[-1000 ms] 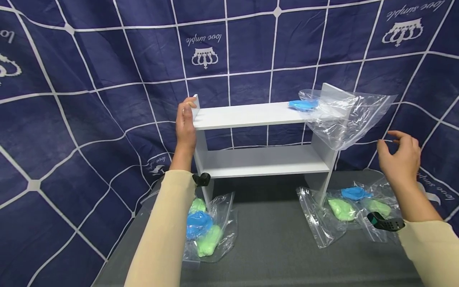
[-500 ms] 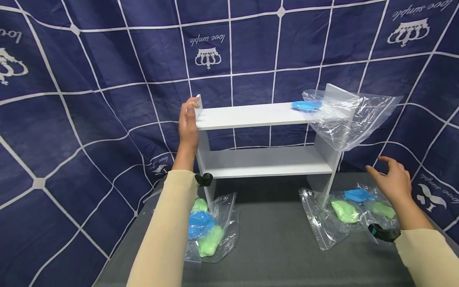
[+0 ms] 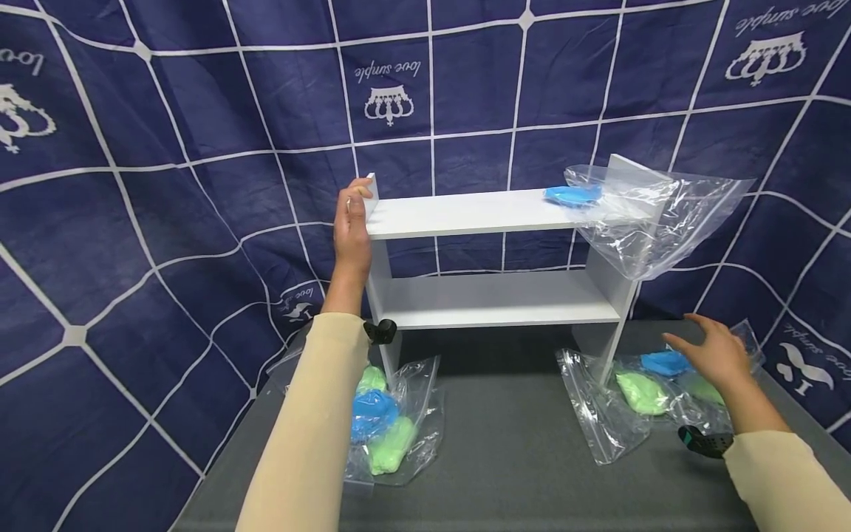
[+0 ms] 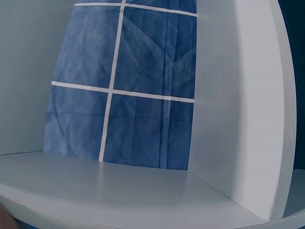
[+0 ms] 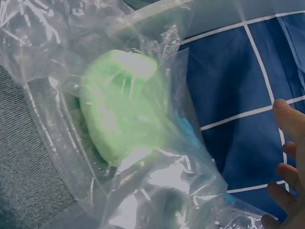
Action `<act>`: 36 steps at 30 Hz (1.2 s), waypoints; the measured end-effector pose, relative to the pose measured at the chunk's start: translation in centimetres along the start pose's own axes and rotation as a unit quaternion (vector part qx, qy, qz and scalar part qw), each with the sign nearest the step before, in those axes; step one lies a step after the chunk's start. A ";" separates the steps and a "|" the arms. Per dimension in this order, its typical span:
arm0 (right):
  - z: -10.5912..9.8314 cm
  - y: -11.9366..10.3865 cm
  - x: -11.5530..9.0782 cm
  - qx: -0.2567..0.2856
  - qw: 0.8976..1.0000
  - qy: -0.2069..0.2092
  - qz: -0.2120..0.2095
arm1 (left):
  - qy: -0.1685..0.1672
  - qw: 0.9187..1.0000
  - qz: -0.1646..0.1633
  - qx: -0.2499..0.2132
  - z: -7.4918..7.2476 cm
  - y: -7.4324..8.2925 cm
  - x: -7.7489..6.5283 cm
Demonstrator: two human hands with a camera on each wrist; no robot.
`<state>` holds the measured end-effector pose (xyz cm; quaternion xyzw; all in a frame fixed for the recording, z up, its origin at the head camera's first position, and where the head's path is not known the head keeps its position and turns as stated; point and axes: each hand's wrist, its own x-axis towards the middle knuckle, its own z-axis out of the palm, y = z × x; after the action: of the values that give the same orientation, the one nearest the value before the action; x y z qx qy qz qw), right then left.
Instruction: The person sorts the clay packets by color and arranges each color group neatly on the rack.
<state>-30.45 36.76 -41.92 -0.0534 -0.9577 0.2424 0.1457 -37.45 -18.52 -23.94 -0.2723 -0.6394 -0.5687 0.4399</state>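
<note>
A white two-tier shelf stands on the dark grey table. My left hand grips the top of its left side panel. In the left wrist view, the shelf's boards fill the foreground. My right hand, fingers spread and holding nothing, is above clear zip bags on the right. Those bags contain a light green bundle and a blue bundle; another green one is partly behind the hand. The right wrist view shows a green bundle through clear plastic, with my fingers apart from it.
A clear bag with a blue bundle lies on the top board and hangs over the right panel. More bags with green bundles and a blue one lie by the left leg. A navy curtain hangs behind.
My right hand has moved left and down, from beside the shelf to over the bags at right. The left hand keeps its hold on the panel; the view has shifted slightly.
</note>
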 end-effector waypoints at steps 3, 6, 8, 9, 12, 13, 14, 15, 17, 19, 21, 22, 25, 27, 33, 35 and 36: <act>0.3 0.3 0.0 -0.014 1.000 -0.018 -0.004 | 0.000 1.000 0.004 0.001 0.0 0.0 0.1; 0.7 0.6 -0.1 -0.031 0.999 -0.033 -0.008 | 0.006 1.000 0.006 0.000 0.0 0.0 0.2; 0.9 0.9 -0.2 -0.038 0.998 -0.044 -0.009 | 0.009 1.000 0.003 0.001 0.0 0.0 0.2; 1.0 1.0 -0.3 -0.039 0.998 -0.052 -0.008 | 0.010 1.000 0.002 0.001 0.0 0.0 0.2; 1.3 1.6 -0.6 -0.040 0.996 -0.075 0.002 | 0.008 1.000 -0.004 0.002 0.0 0.1 0.2; 1.4 1.8 -0.7 -0.041 0.996 -0.081 0.004 | 0.007 1.000 -0.005 0.001 0.1 0.1 0.2; 1.5 2.0 -0.7 -0.044 0.996 -0.083 0.007 | 0.006 1.000 -0.006 0.000 0.1 0.1 0.1; 1.6 2.2 -0.8 -0.045 0.995 -0.087 0.008 | 0.005 1.000 -0.007 -0.001 0.2 0.1 0.1; 1.8 2.5 -0.9 -0.050 0.995 -0.091 0.008 | 0.006 1.000 -0.007 -0.005 0.2 0.1 0.1; 2.0 2.8 -0.9 -0.055 0.994 -0.091 0.005 | 0.009 1.000 -0.006 -0.006 0.3 0.0 0.1; 2.1 3.0 -1.0 -0.057 0.994 -0.094 0.000 | 0.012 1.000 -0.005 -0.008 0.4 0.0 0.1; 2.2 3.2 -1.0 -0.057 0.994 -0.094 -0.001 | 0.011 1.000 -0.004 -0.011 0.4 0.0 0.1; 2.5 3.5 -1.2 -0.062 0.994 -0.093 -0.004 | 0.011 1.000 -0.006 -0.015 0.5 0.0 0.1; 2.7 3.7 -1.4 -0.065 0.994 -0.093 -0.004 | 0.011 1.000 -0.006 -0.018 0.5 0.0 0.0; 3.6 4.2 -2.0 -0.062 0.995 -0.078 -0.013 | 0.011 1.000 -0.003 -0.018 0.5 0.0 0.0; 3.9 4.3 -2.1 -0.057 0.996 -0.065 -0.016 | 0.014 1.000 -0.004 -0.014 0.4 0.0 0.0; 4.1 4.3 -2.1 -0.055 0.996 -0.060 -0.018 | 0.015 1.000 -0.005 -0.010 0.4 0.0 0.0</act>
<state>-29.53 38.37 -47.97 -0.0297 -0.9775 0.1892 0.0886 -37.51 -18.17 -23.92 -0.2645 -0.6282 -0.5816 0.4439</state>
